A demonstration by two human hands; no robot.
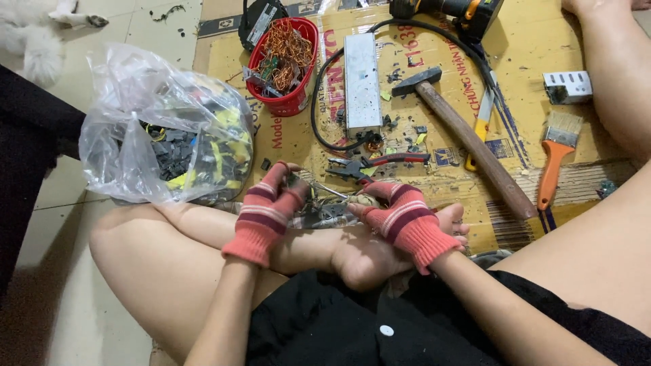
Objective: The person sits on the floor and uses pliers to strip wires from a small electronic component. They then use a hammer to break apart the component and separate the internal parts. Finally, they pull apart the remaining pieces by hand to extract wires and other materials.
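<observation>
A red plastic basket is seen on the cardboard sheet, heaped with tangled copper wire and a few small parts. Beside it, on the tiled floor, a clear plastic bag is slumped open-mouthed, stuffed with dark grey and yellow component pieces. Down at the middle, a small metal-and-wire component is gripped between both hands in striped red fingerless gloves, just above the crossed legs: the left hand is curled around its left end, fingers pressed together on it, and the right hand is closed on its right end. What exactly the component is cannot be made out, since most of it is covered by the gloves. Just past the hands, red-handled pliers are laid on the cardboard, near a long silver metal box ringed by a black cable. A wooden-handled hammer is spotted lying diagonally, with an orange-handled paintbrush well to its right. At the top edge a yellow-and-black power tool is cut off, as is a white furry shape in the top left corner.
</observation>
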